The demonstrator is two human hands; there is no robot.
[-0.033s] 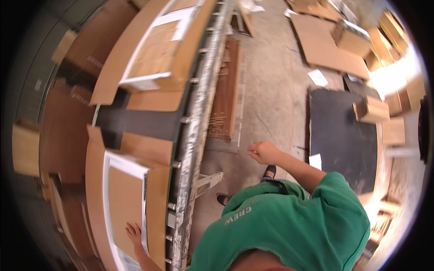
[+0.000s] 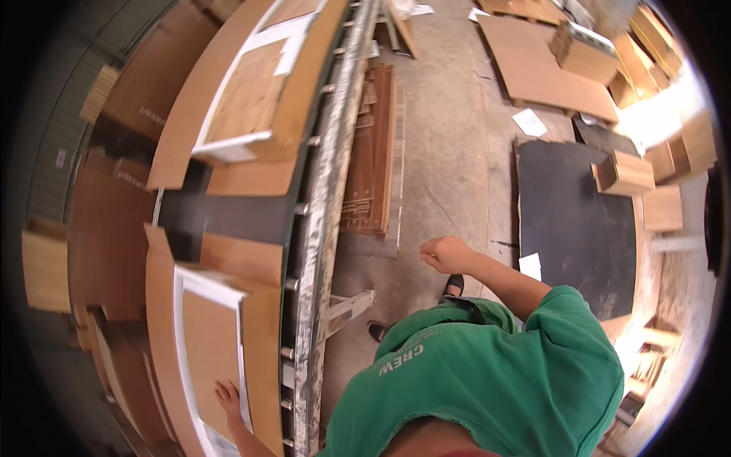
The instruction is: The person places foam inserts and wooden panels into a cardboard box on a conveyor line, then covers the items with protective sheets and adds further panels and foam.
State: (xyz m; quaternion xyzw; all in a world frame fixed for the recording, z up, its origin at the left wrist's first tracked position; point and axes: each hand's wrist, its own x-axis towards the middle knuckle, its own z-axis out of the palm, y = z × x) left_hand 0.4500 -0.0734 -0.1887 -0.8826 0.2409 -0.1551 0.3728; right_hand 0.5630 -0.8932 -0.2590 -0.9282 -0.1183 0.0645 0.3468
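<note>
My left hand [image 2: 229, 399] rests with fingers spread on a flat brown panel [image 2: 209, 335] edged in white, which lies in an open cardboard box [image 2: 264, 346]. The box sits on a roller conveyor [image 2: 307, 251] at the left. Nothing shows in that hand's grasp. My right hand [image 2: 445, 254] hangs over the floor in front of my body, its fingers curled loosely shut, and no object is visible in it. Farther along the conveyor, a second open box [image 2: 293, 126] holds a wood-coloured piece [image 2: 247, 87] with white edging.
Brown boards [image 2: 371, 152] lie stacked beside the conveyor's metal rail. A bracket [image 2: 350, 311] juts from the rail toward my legs. On the right stand a black-topped low platform [image 2: 575, 221] with a small wooden box [image 2: 626, 174] and a brown sheet [image 2: 544, 65]. Large brown cartons [image 2: 110, 236] line the left.
The whole view has shifted slightly, so the boards and conveyor appear a little farther left. My left hand stays on the panel, and the right keeps its curled pose.
</note>
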